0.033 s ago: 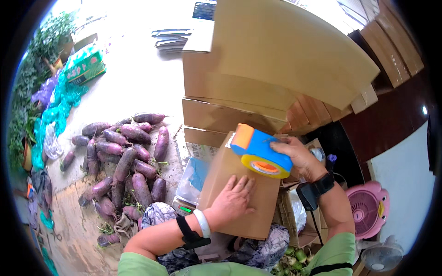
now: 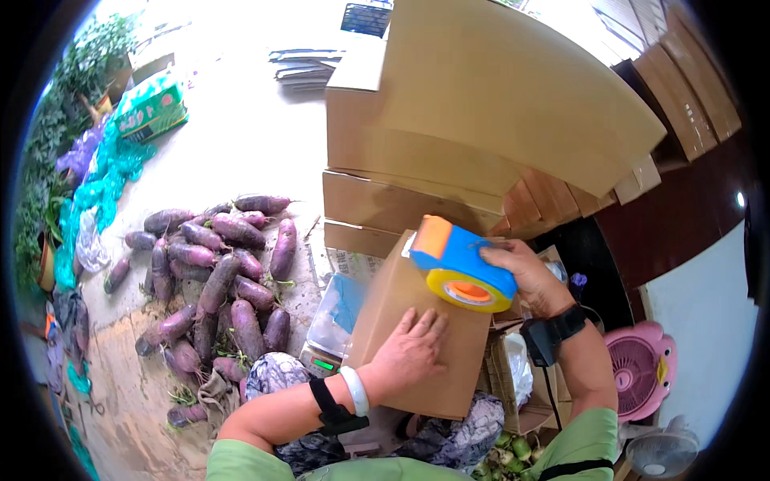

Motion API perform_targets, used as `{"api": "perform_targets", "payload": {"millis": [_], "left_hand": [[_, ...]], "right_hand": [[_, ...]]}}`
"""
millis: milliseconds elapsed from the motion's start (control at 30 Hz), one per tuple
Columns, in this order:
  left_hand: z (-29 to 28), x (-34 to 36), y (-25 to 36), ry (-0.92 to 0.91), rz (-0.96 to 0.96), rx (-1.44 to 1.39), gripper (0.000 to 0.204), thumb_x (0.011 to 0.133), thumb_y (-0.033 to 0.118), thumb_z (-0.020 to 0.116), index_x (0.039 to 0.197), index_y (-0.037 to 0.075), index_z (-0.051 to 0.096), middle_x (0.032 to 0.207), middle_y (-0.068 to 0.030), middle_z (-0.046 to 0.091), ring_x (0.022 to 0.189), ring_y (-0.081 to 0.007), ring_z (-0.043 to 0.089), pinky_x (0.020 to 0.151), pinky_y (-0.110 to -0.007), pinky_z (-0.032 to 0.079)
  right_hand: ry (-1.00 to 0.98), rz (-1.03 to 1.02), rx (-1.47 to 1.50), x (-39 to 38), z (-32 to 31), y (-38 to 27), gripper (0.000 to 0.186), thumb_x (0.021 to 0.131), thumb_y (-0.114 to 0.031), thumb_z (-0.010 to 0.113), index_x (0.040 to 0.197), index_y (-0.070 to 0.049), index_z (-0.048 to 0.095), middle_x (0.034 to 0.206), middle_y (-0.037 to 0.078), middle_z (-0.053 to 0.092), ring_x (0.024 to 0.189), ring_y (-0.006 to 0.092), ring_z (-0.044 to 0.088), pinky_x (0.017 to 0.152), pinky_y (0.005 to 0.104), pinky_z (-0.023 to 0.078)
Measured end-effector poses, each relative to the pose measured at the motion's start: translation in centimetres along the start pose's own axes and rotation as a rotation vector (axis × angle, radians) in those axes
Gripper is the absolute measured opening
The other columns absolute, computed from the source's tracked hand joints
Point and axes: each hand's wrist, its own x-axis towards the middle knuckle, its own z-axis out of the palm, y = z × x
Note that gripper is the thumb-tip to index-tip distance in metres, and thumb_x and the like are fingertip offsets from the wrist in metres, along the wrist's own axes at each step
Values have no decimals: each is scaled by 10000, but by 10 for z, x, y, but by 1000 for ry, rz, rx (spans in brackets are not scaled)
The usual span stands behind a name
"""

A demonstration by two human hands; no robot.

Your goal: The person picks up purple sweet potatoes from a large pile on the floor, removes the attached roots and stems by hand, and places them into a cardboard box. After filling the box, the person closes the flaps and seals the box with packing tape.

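Observation:
A brown cardboard box (image 2: 461,349) stands in front of me, near my knees. My left hand (image 2: 409,350) lies flat on its upper face with the fingers stretched out and a white bangle on the wrist. My right hand (image 2: 525,275) is closed around a blue and orange tape dispenser (image 2: 461,250) carrying a yellow-edged tape roll. The dispenser is over the far right part of the box; its orange end points to the box's far edge. Whether tape is touching the cardboard, I cannot tell.
Purple radish-like roots (image 2: 216,284) are piled on the floor at left. A scale (image 2: 322,365) with a lit green display sits left of the box. Large stacked cartons (image 2: 417,120) rise beyond it. At right are a pink fan (image 2: 634,373) and green vegetables (image 2: 513,450).
The whole view has shifted slightly, with the box, cartons and dispenser appearing a little farther right. Both hands keep the same hold and pose.

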Motion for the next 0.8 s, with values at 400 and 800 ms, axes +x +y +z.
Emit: {"api": "perform_targets", "payload": {"millis": [400, 800], "left_hand": [[-56, 9, -93, 350, -780, -2053, 445, 917, 378, 513, 1181, 20, 501, 1086, -98, 563, 917, -170, 574, 727, -347, 491], [-59, 41, -92, 435, -768, -2032, 236, 916, 216, 543, 1027, 8, 536, 940, -67, 605, 876, -161, 597, 754, -335, 501]], "right_hand": [[13, 82, -65, 1, 2, -8, 475, 768, -249, 698, 1083, 79, 559, 967, 102, 644, 822, 153, 630, 780, 275, 504], [-11, 168, -283, 15, 5, -22, 517, 768, -286, 701, 1092, 91, 557, 953, 112, 645, 804, 146, 624, 758, 263, 501]]}}
